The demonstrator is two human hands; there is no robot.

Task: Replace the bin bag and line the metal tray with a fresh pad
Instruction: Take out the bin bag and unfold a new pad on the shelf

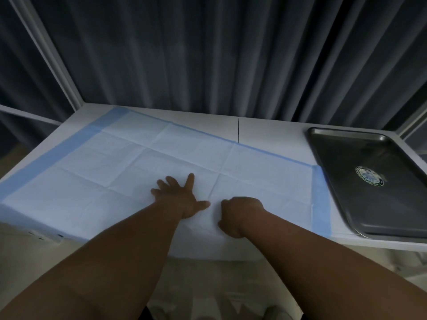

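Note:
A large white pad [129, 167] with blue borders lies unfolded across the white table, creased into squares, its near edge hanging over the table front. My left hand [180, 199] presses flat on the pad with fingers spread. Just right of it, my right hand [238, 215] rests on the pad with fingers curled under; whether it pinches the pad is hidden. The metal tray [346, 181] sits bare at the right end of the table, its near left corner on the pad's blue edge, a round sticker inside it. No bin or bin bag is in view.
The white table [265, 132] backs onto dark grey curtains [208, 54]. A white frame post [46, 49] slants at the left. Pale floor shows below the table's front edge, between my forearms.

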